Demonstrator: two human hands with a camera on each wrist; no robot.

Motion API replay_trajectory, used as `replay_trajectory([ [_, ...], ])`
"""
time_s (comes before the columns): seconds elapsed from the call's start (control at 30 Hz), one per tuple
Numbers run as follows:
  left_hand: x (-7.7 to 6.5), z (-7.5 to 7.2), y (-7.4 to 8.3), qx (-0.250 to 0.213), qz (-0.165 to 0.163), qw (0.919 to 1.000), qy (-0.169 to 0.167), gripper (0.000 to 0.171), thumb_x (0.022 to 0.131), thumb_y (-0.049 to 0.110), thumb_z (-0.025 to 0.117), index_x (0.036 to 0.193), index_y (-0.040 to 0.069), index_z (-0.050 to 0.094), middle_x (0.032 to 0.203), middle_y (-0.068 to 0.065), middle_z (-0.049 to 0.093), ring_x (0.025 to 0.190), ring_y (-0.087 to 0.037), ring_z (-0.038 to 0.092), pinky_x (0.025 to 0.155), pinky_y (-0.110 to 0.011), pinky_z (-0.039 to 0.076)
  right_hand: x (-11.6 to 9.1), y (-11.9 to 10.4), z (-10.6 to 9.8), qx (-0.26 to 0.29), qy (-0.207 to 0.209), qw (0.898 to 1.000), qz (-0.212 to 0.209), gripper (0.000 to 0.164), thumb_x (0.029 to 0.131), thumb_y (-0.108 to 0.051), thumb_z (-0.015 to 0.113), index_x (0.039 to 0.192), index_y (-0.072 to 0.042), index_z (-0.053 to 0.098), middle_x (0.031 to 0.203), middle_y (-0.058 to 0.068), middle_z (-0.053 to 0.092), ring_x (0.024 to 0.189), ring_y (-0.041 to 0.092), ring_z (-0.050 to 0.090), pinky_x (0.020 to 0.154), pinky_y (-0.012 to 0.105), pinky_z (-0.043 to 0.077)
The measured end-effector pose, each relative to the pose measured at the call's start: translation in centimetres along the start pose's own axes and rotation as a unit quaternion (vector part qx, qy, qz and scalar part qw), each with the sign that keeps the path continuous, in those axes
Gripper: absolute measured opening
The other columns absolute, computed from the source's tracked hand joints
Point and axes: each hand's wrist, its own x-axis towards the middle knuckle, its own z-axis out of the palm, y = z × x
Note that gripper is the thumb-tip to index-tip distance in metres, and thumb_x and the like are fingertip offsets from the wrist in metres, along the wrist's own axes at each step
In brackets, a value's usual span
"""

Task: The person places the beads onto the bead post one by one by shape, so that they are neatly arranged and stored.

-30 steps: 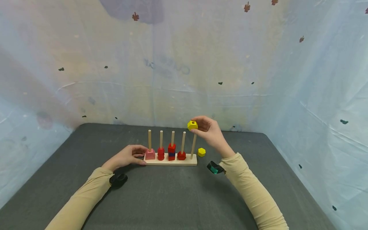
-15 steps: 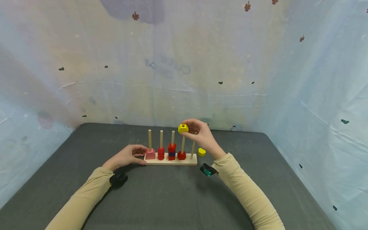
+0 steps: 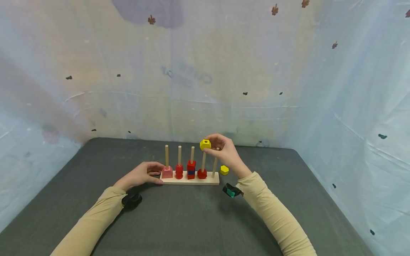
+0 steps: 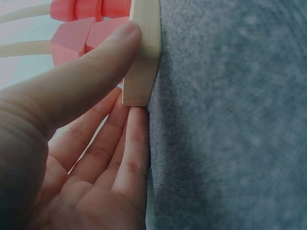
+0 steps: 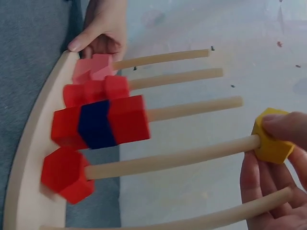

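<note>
A wooden peg stand [image 3: 189,181] with several upright pegs rests on the table. My left hand [image 3: 142,174] grips its left end, thumb over the front edge, fingers behind; the left wrist view shows the thumb [image 4: 96,72] on the base. Between thumb and fingertips my right hand [image 3: 225,153] pinches a yellow hexagonal bead [image 3: 205,144]. It sits right at the tip of the fourth peg [image 5: 177,158]. Low on that peg is a red hexagonal bead [image 3: 202,174]. Pink blocks [image 3: 167,172], red rounded beads [image 3: 179,171] and red-and-blue cubes [image 5: 98,123] fill the first three pegs' lower parts.
Another yellow hexagonal bead [image 3: 224,170] lies on the dark table [image 3: 189,220], just beyond the stand's right end. The fifth peg [image 3: 215,167] is bare, beside my right hand. A pale patterned sheet [image 3: 205,71] hangs behind the table and along its sides.
My right hand has carried the yellow bead leftward and slightly down, from over the fifth peg to the fourth peg's tip. The left hand stays on the stand's end.
</note>
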Motion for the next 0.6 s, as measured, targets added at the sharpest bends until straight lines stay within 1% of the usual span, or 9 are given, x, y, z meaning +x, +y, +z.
replay_trajectory([
  [0.17,-0.1,0.0,0.0,0.002,0.006,1.0000,-0.002,0.062,0.076,0.018,0.082,0.129,0.001,0.055,0.128,-0.017,0.055,0.118,-0.032,0.052,0.100,-0.037,0.048,-0.3,0.6,0.3,-0.014,-0.007,1.000,0.018,0.030,0.087,-0.002,0.070,0.116,0.002,0.062,0.111,0.016,0.063,0.092,0.030,0.062,0.077,0.030,0.056],
  [0.23,-0.1,0.0,0.1,0.000,0.008,1.0000,-0.002,0.062,0.076,0.018,0.082,0.129,0.000,0.055,0.128,-0.017,0.054,0.119,-0.033,0.052,0.100,-0.037,0.047,-0.4,0.9,0.4,-0.013,-0.008,0.999,0.035,0.030,0.087,-0.002,0.070,0.115,0.002,0.062,0.111,0.016,0.062,0.093,0.029,0.063,0.078,0.030,0.056],
  [0.3,-0.1,0.0,0.1,0.001,0.008,1.0000,-0.002,0.062,0.076,0.018,0.082,0.129,0.000,0.055,0.128,-0.017,0.054,0.119,-0.033,0.052,0.100,-0.037,0.047,-0.5,1.3,0.6,-0.010,-0.011,0.998,0.056,0.030,0.086,-0.001,0.071,0.115,0.003,0.062,0.113,0.017,0.062,0.096,0.030,0.063,0.081,0.031,0.056],
  [0.37,-0.1,0.0,0.1,0.002,0.006,1.0000,0.001,0.062,0.076,0.017,0.083,0.129,0.000,0.055,0.128,-0.017,0.055,0.119,-0.033,0.052,0.100,-0.037,0.048,-0.5,2.5,0.8,-0.002,-0.014,0.997,0.070,0.031,0.085,-0.001,0.072,0.115,0.002,0.062,0.114,0.016,0.062,0.098,0.028,0.064,0.084,0.032,0.056],
  [0.47,-0.1,-0.1,0.1,0.002,0.000,1.0000,0.004,0.062,0.075,0.017,0.083,0.128,0.000,0.056,0.127,-0.017,0.055,0.118,-0.033,0.052,0.099,-0.037,0.048,-0.8,3.8,1.2,0.004,-0.025,0.997,0.079,0.032,0.084,0.002,0.072,0.113,0.006,0.061,0.113,0.020,0.062,0.100,0.031,0.064,0.085,0.034,0.057],
  [0.53,-0.1,-0.1,0.2,-0.001,-0.001,1.0000,0.003,0.063,0.075,0.017,0.083,0.128,-0.001,0.055,0.127,-0.017,0.055,0.118,-0.033,0.052,0.099,-0.037,0.048,-1.2,4.5,1.5,0.002,-0.032,0.996,0.082,0.031,0.083,0.003,0.072,0.111,0.007,0.060,0.110,0.021,0.063,0.098,0.031,0.065,0.083,0.033,0.057],
  [0.6,-0.1,-0.1,0.3,-0.003,-0.003,1.0000,0.003,0.062,0.075,0.016,0.083,0.128,-0.001,0.055,0.127,-0.017,0.055,0.118,-0.033,0.052,0.099,-0.038,0.048,-1.6,4.7,1.8,-0.011,-0.042,0.995,0.087,0.029,0.083,0.004,0.071,0.109,0.009,0.059,0.107,0.023,0.064,0.094,0.031,0.065,0.081,0.032,0.057],
])
